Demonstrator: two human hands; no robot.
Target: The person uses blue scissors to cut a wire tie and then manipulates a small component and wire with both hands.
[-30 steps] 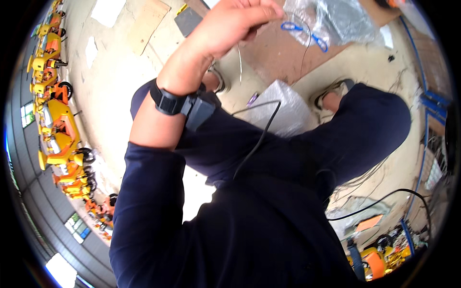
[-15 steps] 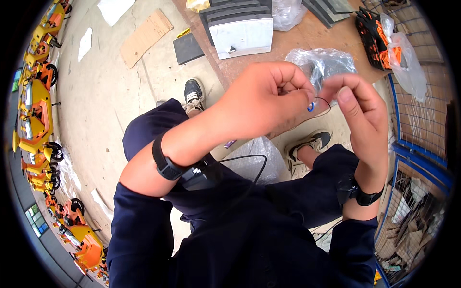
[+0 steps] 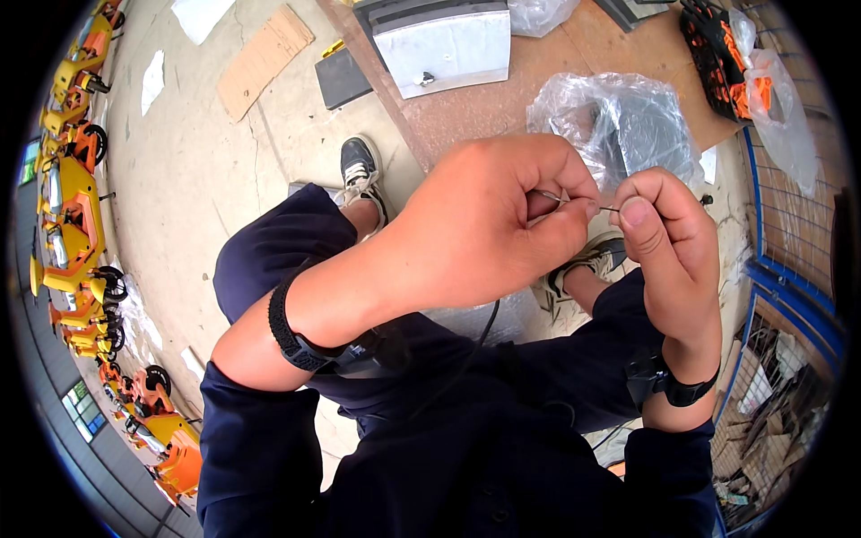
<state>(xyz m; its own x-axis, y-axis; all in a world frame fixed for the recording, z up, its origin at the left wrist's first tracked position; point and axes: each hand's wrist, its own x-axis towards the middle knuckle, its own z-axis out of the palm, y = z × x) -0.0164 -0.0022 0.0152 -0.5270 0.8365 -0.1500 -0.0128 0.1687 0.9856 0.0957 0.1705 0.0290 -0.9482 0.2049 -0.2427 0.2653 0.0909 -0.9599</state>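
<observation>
My left hand (image 3: 502, 220) is closed, with thumb and forefinger pinching a thin dark wire (image 3: 607, 209). Part of the wire's length shows inside the curl of those fingers. Close by on the right, my right hand (image 3: 673, 247) grips the same wire between thumb and forefinger. A short stretch of it spans the small gap between the fingertips. Both hands are held up in front of a brown board (image 3: 574, 58), over my knees. Beyond the fingers, a clear plastic bag (image 3: 659, 121) with a dark flat piece in it lies on the board.
A grey metal panel (image 3: 457, 54) stands on the board, dark panels behind it. Black-and-orange gloves (image 3: 713, 58) and a plastic bag lie by a blue wire-mesh cage (image 3: 794, 309) on the right. Cardboard (image 3: 265, 63) and a dark plate (image 3: 342, 79) are on the floor. Yellow-orange vehicles line the left.
My right hand has come in toward the left and down, and its fingertips now meet the wire. The looped wire is drawn short between the hands. The blue piece no longer shows.
</observation>
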